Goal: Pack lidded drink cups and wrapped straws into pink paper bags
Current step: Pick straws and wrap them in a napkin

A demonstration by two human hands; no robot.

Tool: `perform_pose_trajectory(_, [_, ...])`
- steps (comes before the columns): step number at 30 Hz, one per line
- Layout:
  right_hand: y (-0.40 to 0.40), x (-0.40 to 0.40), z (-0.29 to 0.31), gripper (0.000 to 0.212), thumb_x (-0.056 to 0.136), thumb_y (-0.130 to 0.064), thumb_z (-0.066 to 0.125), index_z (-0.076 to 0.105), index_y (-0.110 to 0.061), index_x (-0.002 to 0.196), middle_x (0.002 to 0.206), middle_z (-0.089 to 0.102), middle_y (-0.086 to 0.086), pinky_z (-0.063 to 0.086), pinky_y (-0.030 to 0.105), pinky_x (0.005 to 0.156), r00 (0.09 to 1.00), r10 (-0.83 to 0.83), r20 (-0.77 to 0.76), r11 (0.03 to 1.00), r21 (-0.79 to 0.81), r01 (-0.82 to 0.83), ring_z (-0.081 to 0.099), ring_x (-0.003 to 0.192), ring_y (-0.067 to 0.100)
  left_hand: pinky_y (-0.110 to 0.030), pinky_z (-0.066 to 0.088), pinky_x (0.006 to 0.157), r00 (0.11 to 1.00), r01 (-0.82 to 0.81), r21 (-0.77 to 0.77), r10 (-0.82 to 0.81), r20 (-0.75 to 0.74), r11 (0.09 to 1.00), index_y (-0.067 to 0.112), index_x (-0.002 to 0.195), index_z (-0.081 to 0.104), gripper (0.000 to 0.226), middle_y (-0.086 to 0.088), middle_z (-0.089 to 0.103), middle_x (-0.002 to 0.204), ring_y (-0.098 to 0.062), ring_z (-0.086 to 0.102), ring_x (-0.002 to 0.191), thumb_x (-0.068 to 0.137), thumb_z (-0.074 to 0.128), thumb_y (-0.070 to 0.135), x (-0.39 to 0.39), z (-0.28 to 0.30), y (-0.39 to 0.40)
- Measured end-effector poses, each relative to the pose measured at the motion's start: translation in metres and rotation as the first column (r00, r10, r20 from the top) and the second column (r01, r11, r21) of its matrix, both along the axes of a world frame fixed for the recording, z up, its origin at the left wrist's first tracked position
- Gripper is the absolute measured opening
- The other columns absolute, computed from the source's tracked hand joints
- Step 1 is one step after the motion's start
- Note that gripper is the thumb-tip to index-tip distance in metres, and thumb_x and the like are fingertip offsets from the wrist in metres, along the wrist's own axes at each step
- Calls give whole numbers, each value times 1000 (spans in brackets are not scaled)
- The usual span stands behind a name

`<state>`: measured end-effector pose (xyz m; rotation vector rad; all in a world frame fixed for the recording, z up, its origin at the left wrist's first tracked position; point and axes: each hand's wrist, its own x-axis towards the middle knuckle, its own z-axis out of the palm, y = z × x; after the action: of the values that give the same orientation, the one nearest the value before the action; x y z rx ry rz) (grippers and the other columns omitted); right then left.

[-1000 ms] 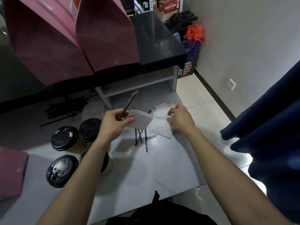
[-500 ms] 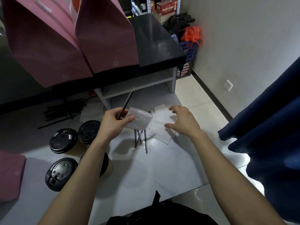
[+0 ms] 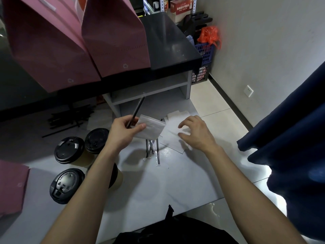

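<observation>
A wrapped straw (image 3: 136, 110) sticks up from the left hand (image 3: 123, 132), which pinches it together with a white napkin (image 3: 150, 129). More wrapped straws (image 3: 152, 150) lie on the white table (image 3: 175, 182) just below, and flat white napkins (image 3: 173, 136) lie beside them. The right hand (image 3: 195, 133) hovers over those napkins with loose, spread fingers and holds nothing. 4 lidded cups (image 3: 69, 149) stand to the left. 2 pink bags (image 3: 112, 34) stand on the black counter (image 3: 168, 41), well apart from the hands. The straw is held near its end, so it could slip out on the way to a bag.
</observation>
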<state>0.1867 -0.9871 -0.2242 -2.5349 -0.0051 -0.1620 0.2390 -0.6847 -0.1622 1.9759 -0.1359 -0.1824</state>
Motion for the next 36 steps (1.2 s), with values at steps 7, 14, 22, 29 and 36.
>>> perform_pose_trajectory(7, [13,-10,-5,12,89,-38,78,85,-28,93,107,62,-9,43,38,103,989,119,-92,983,-129,-131,50,112,14,-30,52,76,1000,3,-3,-3,-2,1000,34,96,83,14,14,74,80,-2,66,75,86,93,37,-1,3,-3])
perform_pose_trajectory(14, [15,-2,-13,20,98,-45,72,82,-28,98,102,65,-13,50,33,85,994,27,-106,987,161,-10,61,92,8,-31,53,77,1000,5,-13,-5,-4,1000,33,95,84,11,10,77,81,-5,68,77,87,92,32,-4,6,-4])
perform_pose_trajectory(22, [24,17,-9,5,93,-26,70,74,-23,92,110,61,1,56,43,95,957,-96,-273,994,-73,79,58,114,26,-50,59,88,1000,-1,-4,1,-12,1000,22,98,84,12,-5,81,93,-34,76,93,89,91,26,-10,14,-4])
perform_pose_trajectory(29, [32,20,-10,6,90,-27,74,78,-22,89,110,63,1,50,35,94,963,-72,-261,993,-113,44,56,117,24,-16,47,68,999,-1,58,-1,35,998,23,94,83,10,20,69,73,1,60,69,90,90,28,-13,21,7])
perform_pose_trajectory(36, [27,12,17,16,85,-23,88,73,-23,79,88,76,-8,54,30,79,961,-57,-269,882,438,175,71,84,9,-8,38,60,1000,16,39,-16,20,999,15,94,80,16,21,56,65,3,50,60,88,91,25,-18,35,17])
